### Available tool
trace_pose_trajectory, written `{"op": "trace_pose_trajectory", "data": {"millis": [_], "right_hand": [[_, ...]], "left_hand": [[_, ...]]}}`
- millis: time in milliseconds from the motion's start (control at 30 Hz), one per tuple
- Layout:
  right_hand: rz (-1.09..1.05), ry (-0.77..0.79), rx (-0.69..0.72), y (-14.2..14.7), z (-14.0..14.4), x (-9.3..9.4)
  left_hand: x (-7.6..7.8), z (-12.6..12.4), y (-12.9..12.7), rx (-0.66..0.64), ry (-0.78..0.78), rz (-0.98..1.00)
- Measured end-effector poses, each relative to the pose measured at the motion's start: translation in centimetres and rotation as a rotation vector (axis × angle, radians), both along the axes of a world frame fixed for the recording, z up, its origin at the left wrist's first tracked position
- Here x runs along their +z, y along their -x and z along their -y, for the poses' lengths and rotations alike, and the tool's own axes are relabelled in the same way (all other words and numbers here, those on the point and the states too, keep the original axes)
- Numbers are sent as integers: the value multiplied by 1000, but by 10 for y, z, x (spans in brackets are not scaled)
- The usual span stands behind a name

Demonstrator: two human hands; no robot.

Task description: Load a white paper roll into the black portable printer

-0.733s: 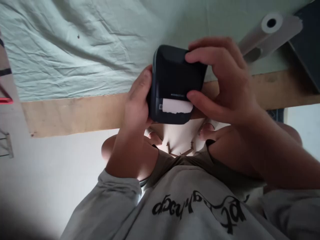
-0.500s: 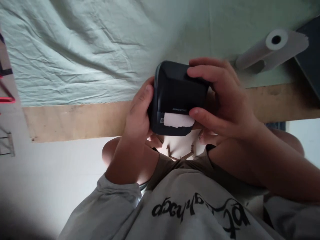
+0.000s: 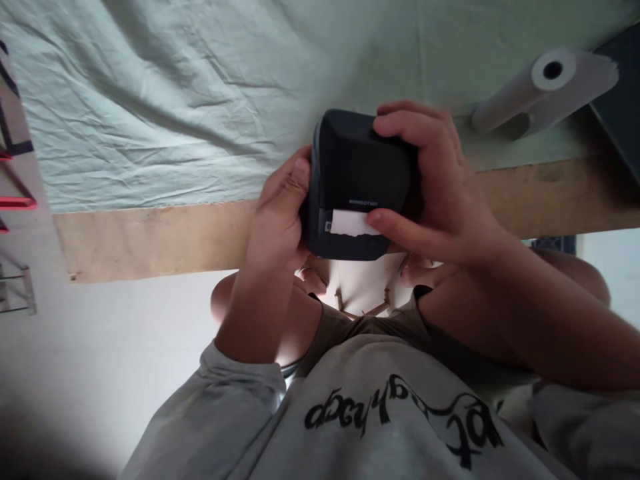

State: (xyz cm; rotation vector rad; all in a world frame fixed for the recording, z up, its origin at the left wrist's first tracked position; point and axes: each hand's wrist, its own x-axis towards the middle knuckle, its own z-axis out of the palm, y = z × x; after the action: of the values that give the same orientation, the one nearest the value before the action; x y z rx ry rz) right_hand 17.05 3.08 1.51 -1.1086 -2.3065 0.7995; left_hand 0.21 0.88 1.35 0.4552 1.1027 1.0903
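Observation:
A black portable label printer (image 3: 367, 163) is held in front of my body, above the table's front edge. From its slot a short strip of white paper (image 3: 350, 223) with a torn edge sticks out. My left hand (image 3: 283, 203) grips the printer's left side, thumb on top, with most fingers hidden behind it. At the right side my right hand (image 3: 445, 187) holds it too: the index finger rests on the far top corner, and the thumb tip presses on the paper strip.
A roll of white paper (image 3: 520, 93) with a loose end lies on the green cloth (image 3: 200, 100) at the back right. Beside it is a dark flat object (image 3: 620, 100). The table's bare wooden edge (image 3: 160, 240) runs along the front; red items (image 3: 17, 202) show at far left.
The printer and both hands have shifted slightly away from my body. My right thumb has slid left, further onto the paper strip.

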Motion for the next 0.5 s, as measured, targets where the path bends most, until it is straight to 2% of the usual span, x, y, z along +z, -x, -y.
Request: {"op": "trace_pose_trajectory", "data": {"millis": [67,167,233,367,500], "right_hand": [[15,-30,-38,-1,0,3],[-6,-149,-221,-2,2,12],[-62,-215,-327,2,3,20],[-128,-176,-465,14,1,28],[-171,-192,-506,16,-4,24]], "left_hand": [[-1,1,0,38,-83,92],[-2,3,-1,91,-124,197],[-3,4,-1,44,-143,215],[-9,5,2,-22,-173,188],[-14,6,5,-56,-237,198]]}}
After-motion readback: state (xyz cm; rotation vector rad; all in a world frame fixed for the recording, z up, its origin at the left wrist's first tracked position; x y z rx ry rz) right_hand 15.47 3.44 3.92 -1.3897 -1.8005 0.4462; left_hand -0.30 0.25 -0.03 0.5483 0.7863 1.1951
